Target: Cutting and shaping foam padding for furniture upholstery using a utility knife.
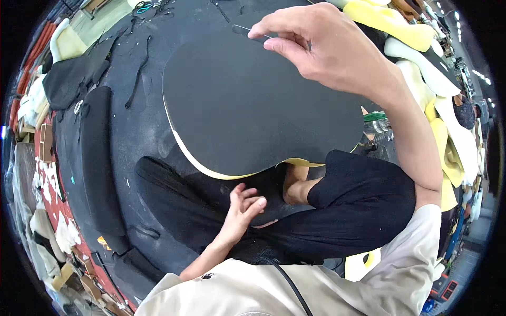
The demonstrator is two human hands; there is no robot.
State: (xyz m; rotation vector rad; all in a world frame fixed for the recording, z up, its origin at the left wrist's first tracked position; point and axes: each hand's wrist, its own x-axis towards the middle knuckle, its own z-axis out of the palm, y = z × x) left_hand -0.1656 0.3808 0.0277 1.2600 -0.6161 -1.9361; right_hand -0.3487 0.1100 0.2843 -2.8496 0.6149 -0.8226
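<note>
In front of my crossed legs lies a large rounded foam pad (258, 105), dark grey on top with a yellow and white edge. Over its far edge, my right hand (316, 42) pinches a thin, flat, dark strip like a blade (242, 30) between thumb and fingers. Its far end points left; the rest is hidden by the fingers. My left hand (241, 213) hovers near my lap, just short of the pad's near edge. Its fingers are loosely bent and apart, with nothing in them.
A long black padded piece (97, 168) lies at the left, below black fabric scraps (76, 79). Teal-handled scissors (143, 7) lie at the far left. Yellow and white foam pieces (448, 147) pile up along the right. A green-topped object (374, 117) sits beside the pad.
</note>
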